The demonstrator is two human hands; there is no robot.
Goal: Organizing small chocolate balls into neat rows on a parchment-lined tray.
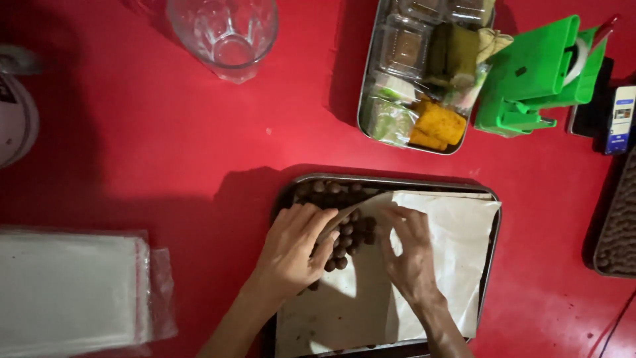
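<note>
The left hand (291, 248) lies over a heap of small brown balls (346, 229) in a metal baking tray (493, 262), its fingers bent loosely and touching the edge of a sheet of pale paper (457, 245). If it really pinches the paper or only rests on it, I cannot tell. The right hand (411, 255) is just beside it; its thumb and fingers grasp the folded edge of the same paper and hold it up a little from the balls. The paper lines most of the tray, and the balls lie in the upper left corner, partly under the lifted fold.

The tray stands on a red table (165, 152). At the left edge lies a stack of clear plastic bags (73, 292). Further up stands an empty glass (225, 33). Behind the tray to the right there is a smaller metal tray (366, 99) with wrapped snacks, green and yellow, and clear boxes. Beside it stands a green tape dispenser (536, 76), and near this a phone (621, 119).
</note>
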